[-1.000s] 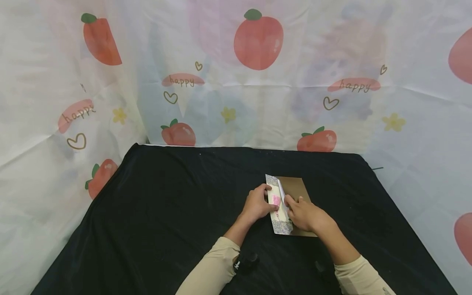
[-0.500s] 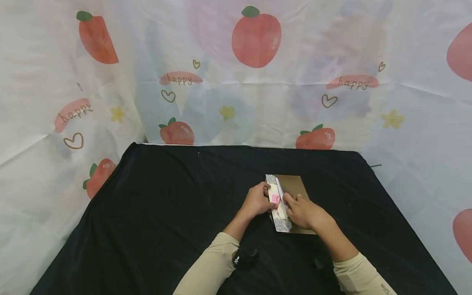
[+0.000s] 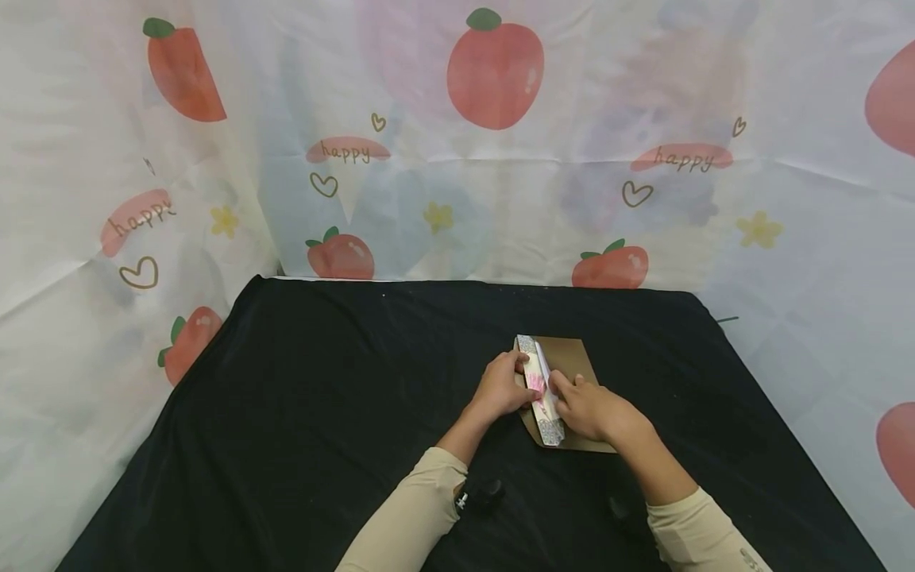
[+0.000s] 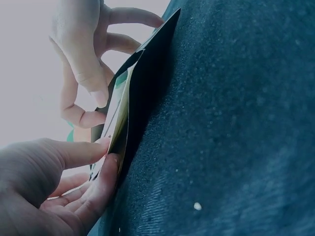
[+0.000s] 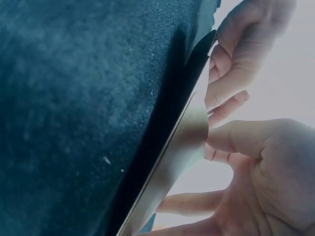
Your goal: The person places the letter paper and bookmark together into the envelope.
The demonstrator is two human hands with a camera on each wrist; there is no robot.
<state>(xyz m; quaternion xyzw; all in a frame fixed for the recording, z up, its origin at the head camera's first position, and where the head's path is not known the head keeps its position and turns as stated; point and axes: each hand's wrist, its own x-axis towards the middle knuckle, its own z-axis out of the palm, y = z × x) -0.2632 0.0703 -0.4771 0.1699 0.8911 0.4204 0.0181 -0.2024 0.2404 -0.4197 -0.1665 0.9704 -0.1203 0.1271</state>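
A narrow patterned card (image 3: 550, 431) with a pink print, glittery silver ends and a white edge stands tilted over a flat brown sheet (image 3: 568, 356) in the head view. My left hand (image 3: 498, 388) pinches the card's left side between thumb and fingers. From the right, my right hand (image 3: 593, 409) pinches at the card's white edge with thumb and index finger, its other fingers over the brown sheet. The left wrist view shows the card (image 4: 118, 110) as a pale layer inside the dark sheet's gap. Up close in the right wrist view, the brown sheet (image 5: 189, 128) bends upward.
A black cloth (image 3: 372, 413) covers the table beneath everything. Behind and at the sides hangs a pale curtain (image 3: 529, 206) printed with fruit, hearts and flowers. A small black object (image 3: 490, 491) shows by the left sleeve (image 3: 407, 516).
The patterned card has tipped rightward and looks narrower. Brown sheet now shows along its left side, below my left hand. Both hands keep their holds and barely shift.
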